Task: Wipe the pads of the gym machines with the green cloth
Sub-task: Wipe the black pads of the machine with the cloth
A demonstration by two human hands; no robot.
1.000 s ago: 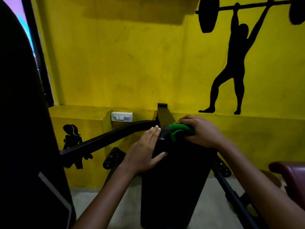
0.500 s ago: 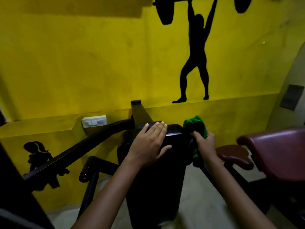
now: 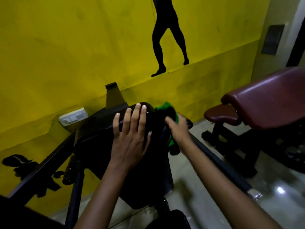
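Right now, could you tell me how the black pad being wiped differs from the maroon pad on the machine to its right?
The black pad is black, while the maroon pad is dark red. The black pad has both hands on it: the left hand rests flat on it, and the right hand holds the green cloth against its side. The maroon pad is untouched. Both are glossy, padded machine cushions.
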